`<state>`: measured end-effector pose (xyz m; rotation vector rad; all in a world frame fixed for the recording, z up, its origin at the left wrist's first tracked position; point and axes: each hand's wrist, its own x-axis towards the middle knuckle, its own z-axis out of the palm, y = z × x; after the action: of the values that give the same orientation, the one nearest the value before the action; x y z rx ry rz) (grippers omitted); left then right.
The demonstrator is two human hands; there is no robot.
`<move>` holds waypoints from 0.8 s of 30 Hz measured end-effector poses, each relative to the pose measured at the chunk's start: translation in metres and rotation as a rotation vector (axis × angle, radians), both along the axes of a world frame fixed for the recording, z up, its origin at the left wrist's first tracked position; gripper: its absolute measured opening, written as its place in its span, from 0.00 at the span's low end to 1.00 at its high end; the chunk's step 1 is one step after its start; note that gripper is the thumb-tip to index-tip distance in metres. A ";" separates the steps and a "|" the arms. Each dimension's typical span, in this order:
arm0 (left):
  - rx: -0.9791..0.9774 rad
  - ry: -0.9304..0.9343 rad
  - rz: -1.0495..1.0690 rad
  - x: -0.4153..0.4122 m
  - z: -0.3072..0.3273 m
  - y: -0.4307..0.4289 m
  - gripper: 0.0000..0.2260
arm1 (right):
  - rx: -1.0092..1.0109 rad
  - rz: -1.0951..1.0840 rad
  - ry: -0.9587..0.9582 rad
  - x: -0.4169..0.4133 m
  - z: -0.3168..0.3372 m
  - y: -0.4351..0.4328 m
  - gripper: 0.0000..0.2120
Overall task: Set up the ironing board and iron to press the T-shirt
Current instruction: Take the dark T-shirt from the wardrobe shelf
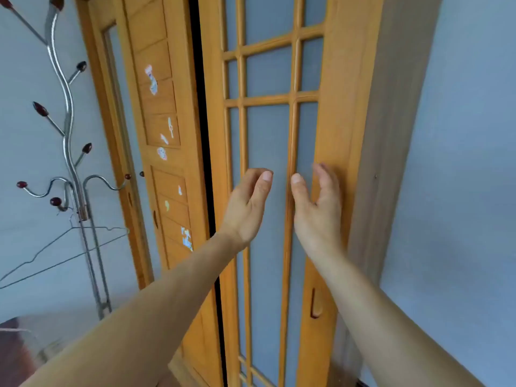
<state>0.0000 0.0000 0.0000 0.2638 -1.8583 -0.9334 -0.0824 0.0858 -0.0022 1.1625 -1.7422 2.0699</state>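
Ironing board, iron and T-shirt are not in view; left hand [245, 208] and right hand [318, 203], fingers loosely apart and holding nothing, are raised at the glazed wooden door [332, 107], probably to slide it open.

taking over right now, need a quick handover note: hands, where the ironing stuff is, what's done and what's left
Left hand: raised in front of the glass door, fingers loosely curled, holding nothing.
Right hand: open, fingers by the door's right-hand frame; too blurred to tell whether they touch it.
Door: a dark gap shows along its left edge. Its recessed handle is below the right hand, untouched.
Ironing board, iron, T-shirt: none in view. A coat stand with a bare wire hanger stands to the left.
Done: nothing visible.
Left: find everything, then set up and press.
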 end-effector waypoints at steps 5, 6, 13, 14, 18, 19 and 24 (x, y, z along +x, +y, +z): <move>-0.089 -0.129 -0.028 -0.026 -0.003 -0.012 0.17 | 0.076 -0.041 0.039 -0.012 -0.002 -0.006 0.29; -0.129 -0.156 -0.020 -0.030 -0.003 -0.014 0.17 | 0.078 -0.061 0.045 -0.015 -0.003 -0.008 0.30; -0.647 -0.351 0.123 -0.060 0.000 -0.043 0.20 | 0.123 -0.197 0.124 -0.029 -0.007 -0.022 0.33; -0.694 -0.386 0.142 -0.064 0.000 -0.049 0.20 | 0.120 -0.218 0.126 -0.030 -0.008 -0.025 0.33; -0.835 -0.404 0.244 -0.073 -0.003 -0.067 0.21 | 0.126 -0.291 0.146 -0.031 -0.009 -0.036 0.34; -0.870 -0.375 0.281 -0.074 -0.003 -0.071 0.20 | 0.122 -0.310 0.143 -0.031 -0.009 -0.040 0.33; -0.957 -0.296 0.315 -0.073 0.000 -0.086 0.18 | 0.124 -0.421 0.112 -0.023 -0.005 -0.060 0.34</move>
<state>-0.0727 -0.0858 0.0001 0.0902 -2.2324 0.2680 -0.1058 0.0256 -0.0074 0.8294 -1.8876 1.6421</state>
